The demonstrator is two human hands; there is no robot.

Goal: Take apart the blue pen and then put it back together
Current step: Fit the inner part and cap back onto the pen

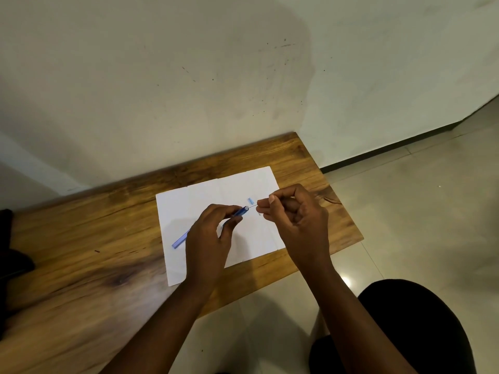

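Note:
My left hand [213, 233] grips the blue pen barrel [180, 241] above the white paper; the barrel's open end [244, 209] points right, its tail sticks out lower left. My right hand [291, 211] pinches a thin refill [253, 208] whose tip sits at the barrel's open end. A small light-blue pen piece [250, 200] lies on the paper just above the two hands.
A white sheet of paper [189, 201] lies on a wooden table [94, 238] pushed against a pale wall. The table's right edge drops to a tiled floor [418, 198]. A dark object [10, 255] sits at the far left edge. My dark-clothed knee [405, 319] is lower right.

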